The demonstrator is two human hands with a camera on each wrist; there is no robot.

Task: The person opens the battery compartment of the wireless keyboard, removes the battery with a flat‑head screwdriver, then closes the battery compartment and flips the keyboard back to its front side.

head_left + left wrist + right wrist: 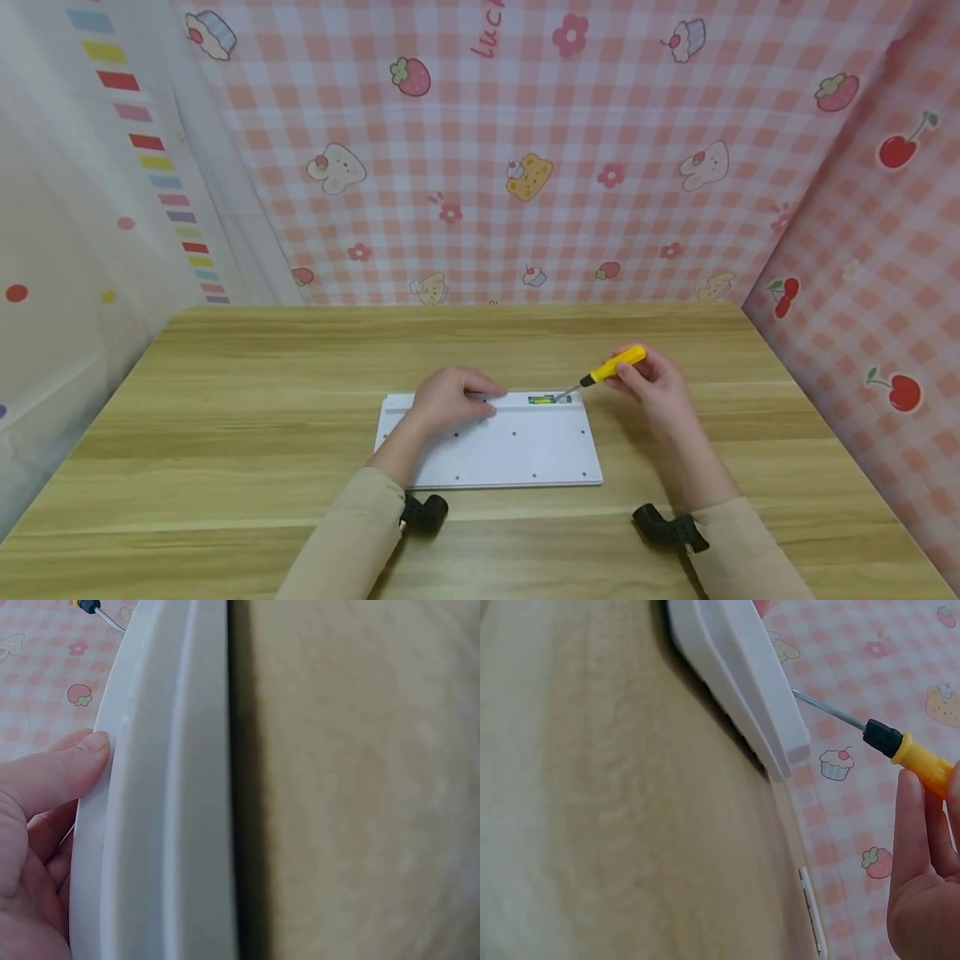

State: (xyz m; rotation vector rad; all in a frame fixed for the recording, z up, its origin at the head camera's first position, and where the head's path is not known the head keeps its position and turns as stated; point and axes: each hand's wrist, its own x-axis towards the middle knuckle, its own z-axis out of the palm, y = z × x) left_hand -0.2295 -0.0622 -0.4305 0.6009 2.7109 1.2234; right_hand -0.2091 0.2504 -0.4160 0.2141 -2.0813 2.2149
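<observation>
A white keyboard lies face down on the wooden table, small dark spots dotted over its underside. Along its raised far ridge is an uncovered battery compartment with a green and yellow battery inside. My left hand grips this ridge, thumb on the near side and fingers over the far edge. In the left wrist view the thumb presses against the white plastic. My right hand holds a screwdriver by its yellow handle. Its metal shaft slants down left, the tip at the battery.
The wooden table extends around the keyboard. In the right wrist view a thin white strip lies at the table's edge. Checked pink cloth hangs behind and to the right. Black cameras are strapped to both wrists.
</observation>
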